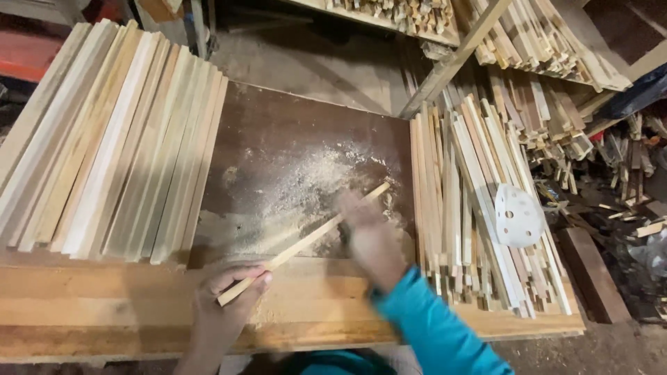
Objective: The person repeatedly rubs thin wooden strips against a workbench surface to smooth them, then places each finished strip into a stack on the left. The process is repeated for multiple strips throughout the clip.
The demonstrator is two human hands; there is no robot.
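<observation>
Left hand (226, 302) pinching near end of thin pale wooden strip (306, 242), long axis running up-right; right hand (368, 232) blurred over far half, grip unclear.

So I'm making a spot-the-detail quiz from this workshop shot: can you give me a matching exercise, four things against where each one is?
Things:
1. thin wooden stick
2. white perforated disc
3. sawdust
4. neat row of long slats

Places:
A. spread over the dark board in the middle
B. on top of the strip pile at the right
C. along the left side of the bench
D. between the left hand and right hand

Pairs: 1-D, 2-B, 3-A, 4-C
</observation>
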